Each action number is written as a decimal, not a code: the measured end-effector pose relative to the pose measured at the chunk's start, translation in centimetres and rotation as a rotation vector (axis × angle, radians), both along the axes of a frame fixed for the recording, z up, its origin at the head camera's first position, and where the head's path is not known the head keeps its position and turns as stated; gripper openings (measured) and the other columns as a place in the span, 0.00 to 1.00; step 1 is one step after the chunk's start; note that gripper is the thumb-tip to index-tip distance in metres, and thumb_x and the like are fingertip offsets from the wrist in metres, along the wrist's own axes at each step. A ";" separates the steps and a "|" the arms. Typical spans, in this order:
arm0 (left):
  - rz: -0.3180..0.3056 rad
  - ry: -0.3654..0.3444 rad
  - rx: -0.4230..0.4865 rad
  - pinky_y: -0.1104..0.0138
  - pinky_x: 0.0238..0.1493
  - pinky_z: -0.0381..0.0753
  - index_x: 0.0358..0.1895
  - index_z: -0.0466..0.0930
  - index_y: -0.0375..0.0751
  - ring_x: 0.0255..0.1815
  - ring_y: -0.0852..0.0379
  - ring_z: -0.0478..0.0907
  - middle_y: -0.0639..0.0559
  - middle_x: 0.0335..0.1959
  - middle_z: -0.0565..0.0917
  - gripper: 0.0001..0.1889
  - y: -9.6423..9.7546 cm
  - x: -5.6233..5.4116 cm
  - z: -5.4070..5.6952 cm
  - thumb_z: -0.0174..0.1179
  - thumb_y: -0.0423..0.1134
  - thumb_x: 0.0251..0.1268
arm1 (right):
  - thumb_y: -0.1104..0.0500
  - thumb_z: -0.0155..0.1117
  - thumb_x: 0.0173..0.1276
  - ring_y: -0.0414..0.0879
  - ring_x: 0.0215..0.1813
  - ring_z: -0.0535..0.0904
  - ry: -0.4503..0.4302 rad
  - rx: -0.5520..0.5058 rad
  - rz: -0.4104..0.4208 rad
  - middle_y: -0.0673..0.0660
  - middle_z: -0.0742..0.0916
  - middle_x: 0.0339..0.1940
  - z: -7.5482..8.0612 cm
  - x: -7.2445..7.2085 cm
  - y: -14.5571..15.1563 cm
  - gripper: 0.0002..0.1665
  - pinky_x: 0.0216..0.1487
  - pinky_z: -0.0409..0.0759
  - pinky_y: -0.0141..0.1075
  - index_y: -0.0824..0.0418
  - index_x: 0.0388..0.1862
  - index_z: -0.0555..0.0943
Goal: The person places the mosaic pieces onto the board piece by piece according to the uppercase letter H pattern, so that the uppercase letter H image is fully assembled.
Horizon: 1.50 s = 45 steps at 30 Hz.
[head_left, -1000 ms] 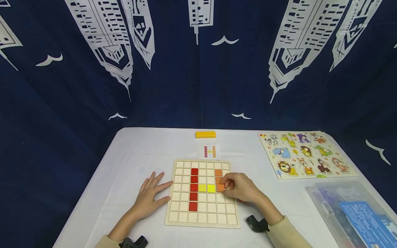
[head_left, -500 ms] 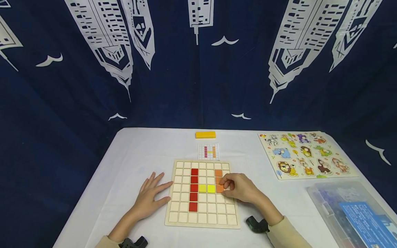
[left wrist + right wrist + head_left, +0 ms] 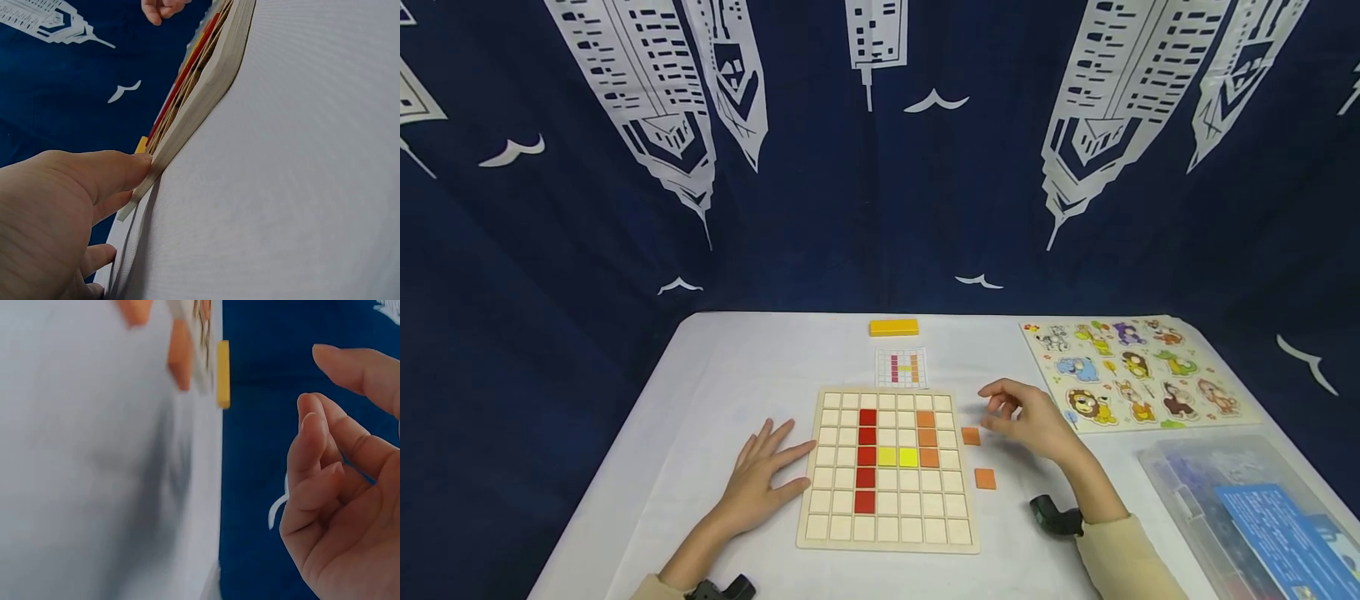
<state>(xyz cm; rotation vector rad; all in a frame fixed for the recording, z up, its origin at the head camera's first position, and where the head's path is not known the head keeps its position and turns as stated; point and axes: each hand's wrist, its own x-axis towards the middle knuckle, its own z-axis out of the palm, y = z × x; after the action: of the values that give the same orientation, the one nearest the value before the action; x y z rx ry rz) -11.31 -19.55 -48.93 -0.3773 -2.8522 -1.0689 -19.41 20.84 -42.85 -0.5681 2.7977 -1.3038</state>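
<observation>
A wooden grid board [image 3: 911, 529] lies in the middle of the table. It bears a column of red tiles [image 3: 866, 457], two yellow tiles [image 3: 887, 457] side by side, and three orange tiles [image 3: 927, 437] in a column. My left hand [image 3: 760, 479] is spread flat at the board's left edge; in the left wrist view its fingertips are right at the board's side [image 3: 209, 87]. Right of the board, my right hand [image 3: 1030, 421] is raised, thumb and fingers apart with nothing between them. Two loose orange tiles [image 3: 985, 479] lie between that hand and the board.
Behind the board lies a small pattern card [image 3: 901, 368] with coloured squares, and a yellow block [image 3: 893, 327] beyond it. An animal puzzle board [image 3: 1112, 367] is at the back right. A clear plastic box [image 3: 1187, 492] with a blue label sits at the right front.
My right hand has let go of the lowest orange tile on the board and moved right and up, uncovering the loose orange tiles. My left hand has stayed in place.
</observation>
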 end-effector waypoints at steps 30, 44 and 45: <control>0.006 -0.017 0.002 0.37 0.74 0.35 0.61 0.80 0.51 0.79 0.32 0.41 0.38 0.75 0.62 0.26 0.0 0.1 0.0 0.68 0.48 0.58 | 0.66 0.76 0.52 0.41 0.27 0.70 -0.152 0.050 0.034 0.54 0.80 0.30 -3.5 -0.4 0.3 0.19 0.29 0.70 0.29 0.63 0.43 0.81; 0.007 -0.024 0.000 0.38 0.74 0.35 0.61 0.80 0.51 0.79 0.32 0.41 0.38 0.75 0.62 0.25 0.1 0.1 0.1 0.67 0.47 0.58 | 0.66 0.76 0.51 0.39 0.26 0.69 -0.105 0.119 0.001 0.50 0.80 0.28 -3.5 -0.2 -0.1 0.14 0.29 0.69 0.29 0.58 0.37 0.83; 0.008 -0.027 -0.001 0.38 0.74 0.34 0.61 0.80 0.50 0.79 0.32 0.41 0.38 0.76 0.61 0.25 0.1 0.0 0.1 0.67 0.46 0.58 | 0.66 0.76 0.51 0.39 0.26 0.69 -0.100 0.122 0.002 0.50 0.80 0.28 -3.6 -0.2 -0.1 0.14 0.29 0.68 0.29 0.57 0.36 0.83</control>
<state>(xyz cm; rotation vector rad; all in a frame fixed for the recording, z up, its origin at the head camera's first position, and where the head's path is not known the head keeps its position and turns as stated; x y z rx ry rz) -11.26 -19.50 -48.85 -0.3536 -2.8756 -1.0796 -19.65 20.78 -46.40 -0.4859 2.7702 -1.1175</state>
